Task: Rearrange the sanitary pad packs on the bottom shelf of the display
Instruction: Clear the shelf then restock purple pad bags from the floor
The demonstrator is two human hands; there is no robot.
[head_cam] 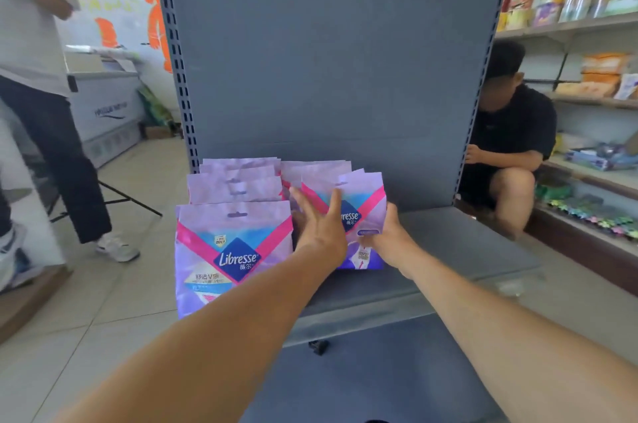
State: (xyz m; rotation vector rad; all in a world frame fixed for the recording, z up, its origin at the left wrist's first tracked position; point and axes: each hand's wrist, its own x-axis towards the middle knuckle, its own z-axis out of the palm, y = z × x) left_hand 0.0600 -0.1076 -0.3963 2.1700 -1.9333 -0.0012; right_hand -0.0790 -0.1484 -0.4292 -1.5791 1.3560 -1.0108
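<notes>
Nearest the camera, two bare forearms reach forward over the front edge of the grey bottom shelf [448,250]. At the shelf's front left corner a Libresse sanitary pad pack [234,257] stands upright, overhanging the front edge a little, with more packs [238,181] filed in a row behind it toward the back panel [328,60]. Just right of that row, the left hand [319,232] lies flat with fingers spread against the face of a second-row pack [359,208], while the right hand [386,232] wraps fingers and thumb around that pack's right edge, grasping it. This looks like the step of squaring up the second row. The next move likely calls for sliding this pack level with the left row's front. Right of the packs, the shelf lies bare. Beyond the display, a crouching person [511,139] works at stocked shelves [587,25].
</notes>
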